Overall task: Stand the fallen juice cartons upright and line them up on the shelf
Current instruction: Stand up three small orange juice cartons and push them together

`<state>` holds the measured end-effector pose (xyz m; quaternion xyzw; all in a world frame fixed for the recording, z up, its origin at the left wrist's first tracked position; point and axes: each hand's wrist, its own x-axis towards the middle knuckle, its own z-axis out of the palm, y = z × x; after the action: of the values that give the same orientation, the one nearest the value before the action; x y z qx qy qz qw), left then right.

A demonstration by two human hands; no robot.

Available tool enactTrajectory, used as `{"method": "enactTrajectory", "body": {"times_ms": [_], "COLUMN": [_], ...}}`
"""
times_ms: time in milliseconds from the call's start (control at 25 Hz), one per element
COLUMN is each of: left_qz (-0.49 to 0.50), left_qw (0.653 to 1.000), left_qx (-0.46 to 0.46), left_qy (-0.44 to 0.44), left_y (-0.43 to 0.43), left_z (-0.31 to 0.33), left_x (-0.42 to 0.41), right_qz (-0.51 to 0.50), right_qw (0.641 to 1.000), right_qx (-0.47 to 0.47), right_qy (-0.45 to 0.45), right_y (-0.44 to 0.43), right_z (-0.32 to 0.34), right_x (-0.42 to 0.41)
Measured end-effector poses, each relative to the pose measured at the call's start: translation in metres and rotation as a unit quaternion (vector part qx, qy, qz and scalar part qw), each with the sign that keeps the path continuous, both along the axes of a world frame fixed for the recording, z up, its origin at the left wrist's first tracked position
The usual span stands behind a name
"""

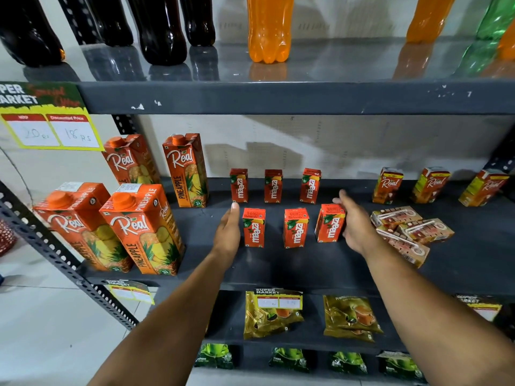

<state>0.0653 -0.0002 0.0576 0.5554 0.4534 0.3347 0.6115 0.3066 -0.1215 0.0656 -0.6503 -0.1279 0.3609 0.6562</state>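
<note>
Small red Maaza cartons stand upright on the dark shelf (pixel 278 274) in two rows of three. The front row holds a left carton (pixel 254 228), a middle carton (pixel 296 228) and a right carton (pixel 330 223). My left hand (pixel 228 232) is flat and open just left of the left carton. My right hand (pixel 355 218) rests against the right side of the right carton, fingers spread, not closed around it. Three small Real cartons (pixel 401 232) lie fallen in a pile to the right of my right hand. Three more small Real cartons (pixel 387 185) stand at the back right.
Several tall Real pineapple cartons (pixel 145 229) stand at the shelf's left end. Soda bottles (pixel 269 29) fill the shelf above. Tea pouches (pixel 271 313) lie on the shelves below. A price tag (pixel 50 129) hangs at upper left beside the slotted upright (pixel 55 252).
</note>
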Motion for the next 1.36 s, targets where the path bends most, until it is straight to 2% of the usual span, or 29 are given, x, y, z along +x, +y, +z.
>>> {"method": "enactTrajectory", "body": {"times_ms": [160, 440, 680, 1000, 1360], "left_qz": [0.006, 0.028, 0.02, 0.011, -0.005], "left_qw": [0.998, 0.994, 0.995, 0.996, 0.994], "left_qx": [-0.03, -0.022, -0.029, -0.046, -0.059], "left_qy": [-0.054, -0.103, -0.092, -0.074, -0.088], "left_y": [-0.011, -0.036, -0.036, -0.055, -0.077], "left_z": [0.001, -0.005, -0.006, -0.004, -0.01], "left_x": [0.023, 0.057, 0.057, 0.042, 0.021], "right_qz": [-0.016, -0.019, -0.02, -0.036, -0.05], "right_qw": [1.0, 0.996, 0.996, 0.996, 0.995], "right_qx": [-0.012, 0.057, 0.066, 0.034, 0.033], "right_qy": [-0.016, -0.066, -0.062, -0.08, -0.076], "right_y": [0.01, 0.027, 0.025, 0.005, -0.02], "right_z": [-0.006, -0.022, -0.02, -0.021, -0.026], "right_x": [-0.016, -0.063, -0.065, -0.078, -0.098]}}
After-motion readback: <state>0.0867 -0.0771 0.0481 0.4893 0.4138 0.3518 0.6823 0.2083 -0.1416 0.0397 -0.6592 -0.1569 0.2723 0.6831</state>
